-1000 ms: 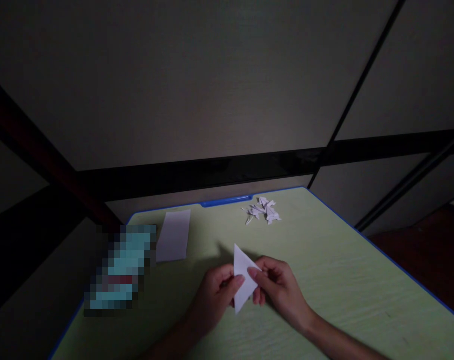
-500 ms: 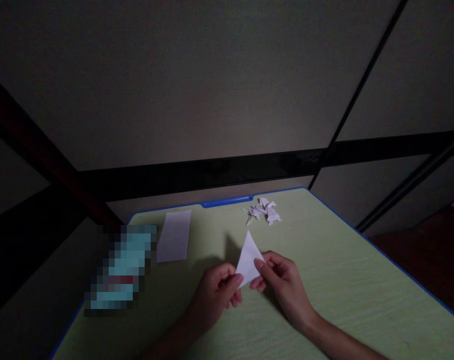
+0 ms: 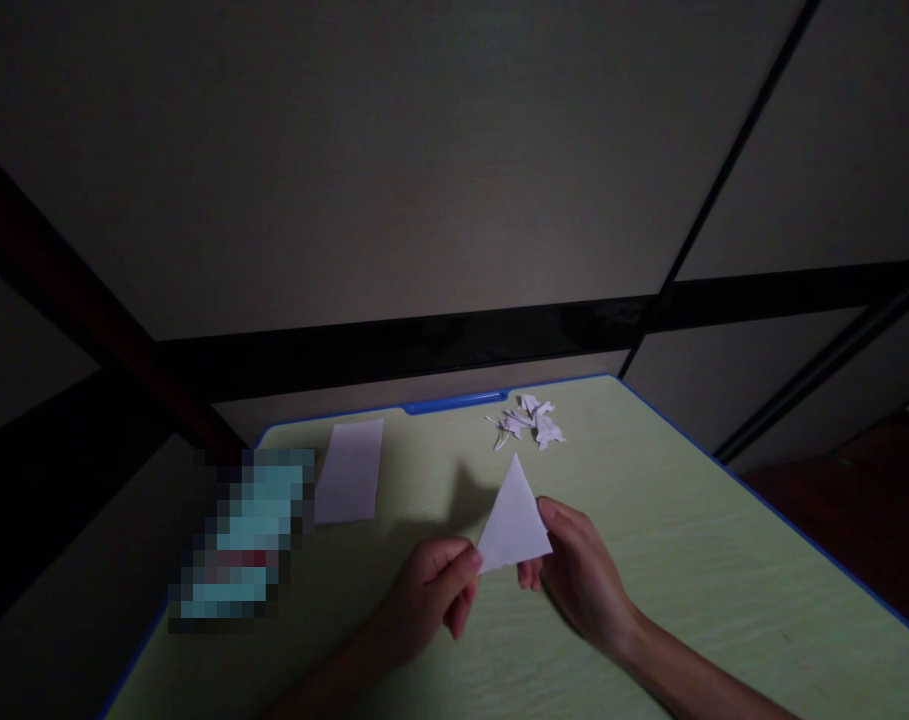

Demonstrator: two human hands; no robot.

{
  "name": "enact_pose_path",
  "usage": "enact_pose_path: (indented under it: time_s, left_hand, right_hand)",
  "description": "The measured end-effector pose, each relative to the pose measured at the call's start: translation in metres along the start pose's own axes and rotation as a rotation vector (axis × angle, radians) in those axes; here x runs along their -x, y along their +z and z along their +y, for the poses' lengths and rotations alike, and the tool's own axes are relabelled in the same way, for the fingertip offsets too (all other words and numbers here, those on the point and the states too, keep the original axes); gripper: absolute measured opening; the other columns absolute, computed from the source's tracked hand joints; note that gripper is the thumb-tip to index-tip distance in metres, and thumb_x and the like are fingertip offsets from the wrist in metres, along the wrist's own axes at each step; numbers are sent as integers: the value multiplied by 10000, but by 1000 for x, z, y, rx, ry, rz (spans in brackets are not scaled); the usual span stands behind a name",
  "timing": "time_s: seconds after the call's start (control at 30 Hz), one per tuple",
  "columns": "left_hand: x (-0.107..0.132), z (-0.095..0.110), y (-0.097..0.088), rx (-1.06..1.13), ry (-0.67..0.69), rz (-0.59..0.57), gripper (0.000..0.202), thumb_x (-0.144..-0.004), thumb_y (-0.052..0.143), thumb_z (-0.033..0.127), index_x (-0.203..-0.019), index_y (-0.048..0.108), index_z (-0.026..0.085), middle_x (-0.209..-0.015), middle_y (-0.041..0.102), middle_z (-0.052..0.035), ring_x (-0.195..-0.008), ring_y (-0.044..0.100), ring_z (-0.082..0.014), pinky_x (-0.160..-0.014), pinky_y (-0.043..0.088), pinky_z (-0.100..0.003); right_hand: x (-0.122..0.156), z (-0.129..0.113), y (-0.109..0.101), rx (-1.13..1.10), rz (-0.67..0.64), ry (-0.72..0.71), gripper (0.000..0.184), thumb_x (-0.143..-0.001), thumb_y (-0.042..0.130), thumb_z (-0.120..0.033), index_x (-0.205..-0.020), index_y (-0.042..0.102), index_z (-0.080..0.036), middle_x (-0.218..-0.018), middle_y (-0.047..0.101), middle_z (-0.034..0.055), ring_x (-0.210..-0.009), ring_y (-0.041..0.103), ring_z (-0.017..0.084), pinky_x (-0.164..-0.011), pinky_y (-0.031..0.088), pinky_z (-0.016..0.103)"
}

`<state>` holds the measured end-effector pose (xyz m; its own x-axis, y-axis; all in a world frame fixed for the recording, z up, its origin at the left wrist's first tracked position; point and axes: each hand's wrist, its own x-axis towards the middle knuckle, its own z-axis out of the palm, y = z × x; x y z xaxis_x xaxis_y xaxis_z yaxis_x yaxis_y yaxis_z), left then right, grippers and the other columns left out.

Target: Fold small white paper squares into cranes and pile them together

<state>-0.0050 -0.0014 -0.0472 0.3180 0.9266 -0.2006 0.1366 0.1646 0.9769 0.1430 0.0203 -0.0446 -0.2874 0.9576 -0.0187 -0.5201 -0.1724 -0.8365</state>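
Paper triangle (image 3: 515, 525) looking part-folded: left hand (image 3: 428, 595) pinching corner, right hand (image 3: 590, 575) touching edge, can't tell if pinching. Folded figures (image 3: 547, 431) lying seemingly finished; sheet (image 3: 351, 472) lying flat.

Dim; soft shadows (image 3: 465, 500) on tabletop (image 3: 694, 510); pixelated patch (image 3: 248, 535).

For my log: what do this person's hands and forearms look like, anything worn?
The left hand and right hand are ungloved. No watch, bracelet or sleeve shows on the left forearm or right forearm; dim light hides finer detail.
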Motion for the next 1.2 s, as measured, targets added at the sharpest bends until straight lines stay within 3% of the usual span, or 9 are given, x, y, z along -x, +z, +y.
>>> enact_pose_path:
  time_s: [0.17,0.27,0.37,0.63,0.73,0.8,0.9,1.1,1.2]
  left_hand:
    - [0,1,1,66,37,-3,339,-728,382,405,-505,430,154,-377,408,43,-333,350,-55,-355,261,-175]
    - [4,4,4,5,185,161,174,-718,459,253,-855,507,158,-735,575,-34,-654,526,-130,-539,399,-205]
    - [11,2,8,-125,247,144,461,-678,531,206,-1122,404,188,-1042,532,-78,-925,482,-200,-783,372,-276]
    - [14,-2,12,-233,284,107,854,-516,691,210,-1254,260,218,-1272,363,-71,-1136,327,-256,-943,248,-304]
    - [13,3,12,-180,295,83,644,-593,635,234,-1189,390,227,-1223,435,-45,-1103,379,-227,-923,276,-265]
    - [10,6,11,-58,196,218,404,-692,521,307,-1069,522,162,-1078,558,-75,-994,479,-224,-845,351,-270]
    - [3,8,6,214,-25,381,434,-690,458,453,-816,608,65,-658,644,-89,-664,580,-224,-579,430,-286]
    - [-9,11,2,635,-66,160,403,-674,463,458,-694,587,75,-538,608,-75,-565,578,-201,-534,410,-279]
    - [-11,8,0,614,-33,217,347,-666,501,405,-789,553,85,-611,615,-67,-563,570,-179,-535,407,-265]
  right_hand:
    - [2,0,1,165,-72,11,284,-719,508,-355,-575,554,-113,-362,510,-12,-320,439,65,-342,322,161]
    - [4,0,2,375,-54,8,245,-637,600,-323,-511,544,-119,-369,485,-31,-321,396,50,-351,320,163]
    - [6,0,4,454,-27,17,254,-546,659,-317,-464,507,-130,-375,422,-58,-317,341,40,-318,277,160]
    - [8,4,4,601,-91,-43,252,-600,605,-280,-451,477,-123,-435,331,-55,-422,278,51,-388,238,176]
    - [10,3,3,617,-124,-58,267,-605,602,-306,-451,481,-124,-439,330,-52,-428,288,56,-401,241,182]
    - [10,2,4,622,-113,-20,295,-621,586,-347,-455,475,-130,-415,329,-57,-397,280,51,-377,217,182]
    - [8,1,4,601,-81,60,346,-656,542,-409,-455,454,-142,-371,342,-64,-336,266,41,-338,185,180]
    - [4,2,2,512,-116,50,376,-682,504,-447,-465,469,-142,-395,415,-44,-338,322,46,-355,219,182]
    - [3,4,-1,515,-128,50,377,-698,499,-430,-465,477,-134,-402,404,-43,-363,321,50,-379,219,188]
